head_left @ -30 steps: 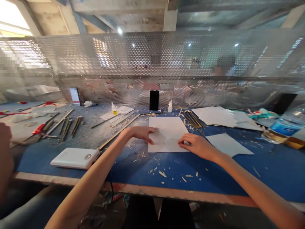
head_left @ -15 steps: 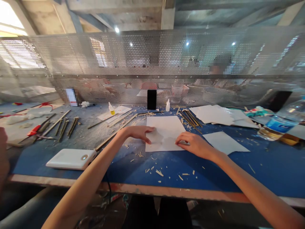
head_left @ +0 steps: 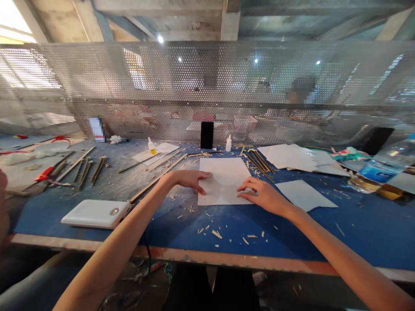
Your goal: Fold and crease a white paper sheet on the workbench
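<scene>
A white sheet of paper (head_left: 224, 179) lies flat on the blue tabletop (head_left: 269, 235) in front of me. My left hand (head_left: 192, 179) rests at the sheet's left edge, thumb and fingers apart, fingertips over the paper. At the right edge, my right hand (head_left: 259, 194) is curved with a gap between thumb and fingers, its fingertips at the sheet. Neither hand has anything in its grasp. Beside my right hand lies a second paper piece (head_left: 304, 193) with an uneven lower edge.
A white power bank (head_left: 94, 214) sits front left. Thin sticks (head_left: 259, 160) lie beyond the sheet, near a black phone (head_left: 206, 135) and a white glue bottle (head_left: 228, 143). Stacked papers (head_left: 288, 156) and a plastic bottle (head_left: 378, 170) are to the right. Wood shavings (head_left: 217, 234) litter the front.
My right hand has shifted slightly left, and its thumb and fingers look a little more spread. My left hand and the sheet stay about where they were.
</scene>
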Motion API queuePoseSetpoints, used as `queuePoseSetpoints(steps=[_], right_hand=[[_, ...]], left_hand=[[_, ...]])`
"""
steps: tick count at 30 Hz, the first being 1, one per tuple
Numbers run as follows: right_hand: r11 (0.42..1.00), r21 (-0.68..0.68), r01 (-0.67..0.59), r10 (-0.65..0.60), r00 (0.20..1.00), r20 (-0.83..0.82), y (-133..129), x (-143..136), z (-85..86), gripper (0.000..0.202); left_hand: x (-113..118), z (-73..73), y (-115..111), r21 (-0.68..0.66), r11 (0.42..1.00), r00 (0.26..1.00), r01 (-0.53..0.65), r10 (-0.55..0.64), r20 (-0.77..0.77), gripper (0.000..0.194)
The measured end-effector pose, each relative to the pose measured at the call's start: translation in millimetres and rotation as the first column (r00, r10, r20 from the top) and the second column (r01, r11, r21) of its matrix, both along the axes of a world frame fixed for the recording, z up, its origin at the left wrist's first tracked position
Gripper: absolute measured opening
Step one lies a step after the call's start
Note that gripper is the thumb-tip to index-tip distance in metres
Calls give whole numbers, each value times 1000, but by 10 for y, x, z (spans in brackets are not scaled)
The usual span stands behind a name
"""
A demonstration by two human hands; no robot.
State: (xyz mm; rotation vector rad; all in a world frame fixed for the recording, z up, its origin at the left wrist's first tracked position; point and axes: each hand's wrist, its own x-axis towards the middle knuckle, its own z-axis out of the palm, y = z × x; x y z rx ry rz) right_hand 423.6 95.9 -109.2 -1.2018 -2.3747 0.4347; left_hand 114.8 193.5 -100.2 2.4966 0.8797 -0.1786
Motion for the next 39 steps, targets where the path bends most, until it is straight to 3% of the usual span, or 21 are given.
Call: queuePoseSetpoints(steps=[7,16,22,31,39], right_hand=[[1000,-26,-16,16,1000,-4,-5,-23,-6,28],[984,149,-100,69,977,200,95,110,19,24],[992,122,-44,29,992,126,90,79,-14,26],[998,63,-29,20,990,143,43,52,-45,29],[984,26,-177,167,960,223,40,-203,123,22]], left_hand=[[-5,-30,31,-20,1000,1000,8,-7,7,98],[-15,-66,43,-6,1000,998,27,-26,55,97],[-19,-48,26,-9,1000,999,0,1,33,99],[-12,-49,26,-3,1000,999,14,-14,40,101],[-12,-66,37,-12,1000,999,-9,10,34,102]])
